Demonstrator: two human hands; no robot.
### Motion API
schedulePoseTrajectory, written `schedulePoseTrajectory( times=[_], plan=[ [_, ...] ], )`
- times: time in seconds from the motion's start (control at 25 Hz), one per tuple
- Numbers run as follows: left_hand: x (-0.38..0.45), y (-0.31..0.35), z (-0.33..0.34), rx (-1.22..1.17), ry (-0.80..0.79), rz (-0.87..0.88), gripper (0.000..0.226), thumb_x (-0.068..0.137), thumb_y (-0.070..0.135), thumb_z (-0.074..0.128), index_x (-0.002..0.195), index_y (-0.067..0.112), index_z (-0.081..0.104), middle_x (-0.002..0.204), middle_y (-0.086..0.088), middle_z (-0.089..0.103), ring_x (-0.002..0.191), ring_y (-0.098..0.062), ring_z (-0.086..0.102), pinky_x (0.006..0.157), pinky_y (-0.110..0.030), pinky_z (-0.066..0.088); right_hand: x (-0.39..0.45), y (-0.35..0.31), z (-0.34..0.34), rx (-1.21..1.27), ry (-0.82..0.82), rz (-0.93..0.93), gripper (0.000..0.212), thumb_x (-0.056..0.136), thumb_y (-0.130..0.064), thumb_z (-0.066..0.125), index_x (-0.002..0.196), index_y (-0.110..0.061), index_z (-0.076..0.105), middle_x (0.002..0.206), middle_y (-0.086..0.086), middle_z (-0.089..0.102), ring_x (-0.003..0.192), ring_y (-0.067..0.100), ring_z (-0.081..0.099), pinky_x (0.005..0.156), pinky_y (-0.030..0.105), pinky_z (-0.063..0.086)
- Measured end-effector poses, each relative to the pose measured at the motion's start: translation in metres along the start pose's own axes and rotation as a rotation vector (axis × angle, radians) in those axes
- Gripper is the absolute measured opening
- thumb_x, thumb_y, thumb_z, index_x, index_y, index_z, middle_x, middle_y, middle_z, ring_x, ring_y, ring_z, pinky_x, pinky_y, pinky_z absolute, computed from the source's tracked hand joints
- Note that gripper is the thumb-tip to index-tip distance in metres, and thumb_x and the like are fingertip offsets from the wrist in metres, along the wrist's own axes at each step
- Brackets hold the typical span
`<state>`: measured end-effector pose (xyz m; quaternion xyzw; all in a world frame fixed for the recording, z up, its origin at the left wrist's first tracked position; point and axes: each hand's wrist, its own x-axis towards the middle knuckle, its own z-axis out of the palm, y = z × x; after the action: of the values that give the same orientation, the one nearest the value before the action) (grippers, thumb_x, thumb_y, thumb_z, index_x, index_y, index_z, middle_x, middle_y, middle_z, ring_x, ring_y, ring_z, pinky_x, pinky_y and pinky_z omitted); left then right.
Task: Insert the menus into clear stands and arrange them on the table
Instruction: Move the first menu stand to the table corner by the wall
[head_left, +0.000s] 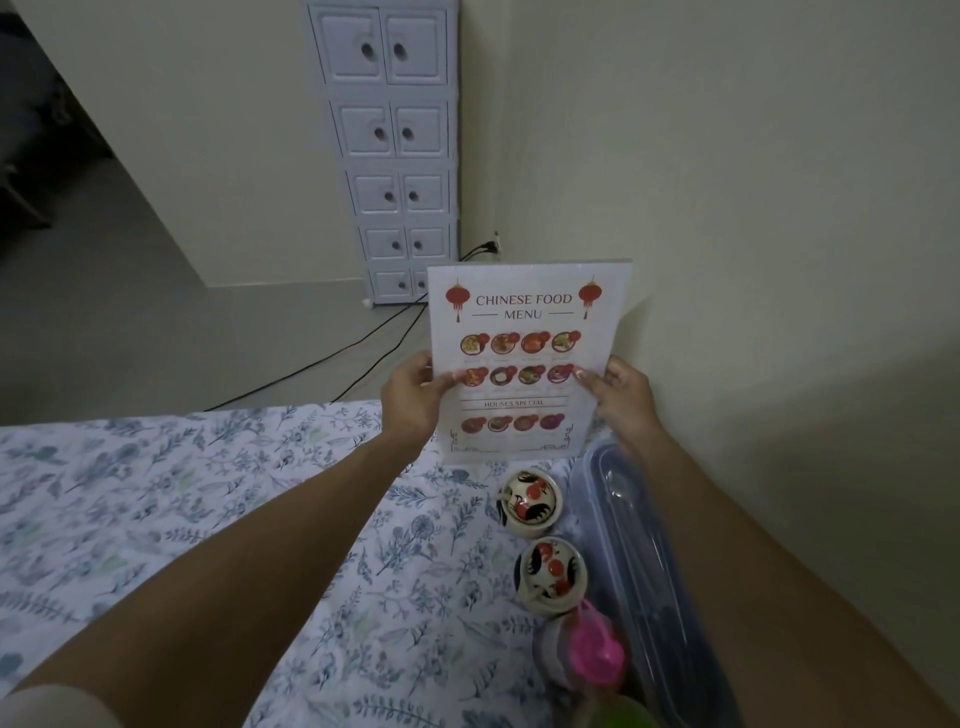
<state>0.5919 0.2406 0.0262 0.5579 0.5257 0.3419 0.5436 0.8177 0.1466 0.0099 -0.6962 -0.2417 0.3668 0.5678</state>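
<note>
A white "Chinese Food Menu" sheet (524, 332) sits inside a clear stand, upright at the far right end of the table (208, 519), close to the wall. My left hand (413, 400) grips its left edge, thumb on the front. My right hand (623, 400) grips its right edge, fingertips on the front. The stand's bottom edge is at the tablecloth; I cannot tell whether it rests on it.
Two rooster-painted cups (530, 501) (550, 574) stand in front of the menu. A clear lidded plastic box (639, 561) lies along the wall. A pink-capped bottle (592, 649) stands nearer me. A white drawer cabinet (395, 156) and black cables (353, 358) are beyond the table.
</note>
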Motion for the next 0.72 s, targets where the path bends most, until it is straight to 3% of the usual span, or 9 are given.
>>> schedulePoseTrajectory(
  times=[0.28, 0.48, 0.56, 0.72],
  plan=[
    [-0.002, -0.001, -0.002, 0.076, -0.053, -0.007, 0.036, 0.085, 0.030, 0.068, 0.113, 0.007, 0.065, 0.111, -0.008, 0.073, 0.096, -0.024, 0.069, 0.074, -0.032, 0.054, -0.006, 0.000, 0.002, -0.044, 0.020, -0.010, 0.010, 0.088, -0.016, 0.067, 0.098, -0.020, 0.067, 0.100, 0.003, 0.075, 0.087, 0.017, 0.072, 0.080, 0.040, 0.060],
    [-0.005, -0.003, -0.005, 0.419, -0.133, 0.091, 0.046, 0.094, 0.033, 0.055, 0.129, 0.004, 0.050, 0.130, -0.015, 0.061, 0.116, -0.033, 0.059, 0.084, -0.038, 0.051, -0.023, -0.010, 0.008, -0.571, 0.157, -0.124, 0.038, 0.093, -0.048, 0.052, 0.102, -0.010, 0.055, 0.102, 0.009, 0.069, 0.090, 0.028, 0.066, 0.064, 0.033, 0.053],
    [-0.007, -0.004, -0.011, 0.597, -0.152, 0.071, 0.055, 0.094, 0.036, 0.053, 0.137, 0.003, 0.041, 0.140, -0.019, 0.051, 0.128, -0.037, 0.047, 0.101, -0.049, 0.045, -0.034, -0.015, 0.008, -0.842, 0.188, -0.180, 0.048, 0.092, -0.055, 0.046, 0.109, -0.009, 0.050, 0.108, 0.012, 0.064, 0.099, 0.032, 0.059, 0.073, 0.039, 0.052],
    [-0.026, -0.002, -0.035, 1.027, -0.239, 0.109, 0.071, 0.096, 0.050, 0.040, 0.149, 0.007, 0.022, 0.160, -0.016, 0.021, 0.147, -0.042, 0.008, 0.119, -0.058, 0.009, -0.063, -0.025, 0.010, -1.087, 0.194, -0.266, 0.062, 0.090, -0.055, 0.048, 0.125, -0.005, 0.042, 0.126, 0.017, 0.055, 0.114, 0.034, 0.051, 0.098, 0.049, 0.045]
  ],
)
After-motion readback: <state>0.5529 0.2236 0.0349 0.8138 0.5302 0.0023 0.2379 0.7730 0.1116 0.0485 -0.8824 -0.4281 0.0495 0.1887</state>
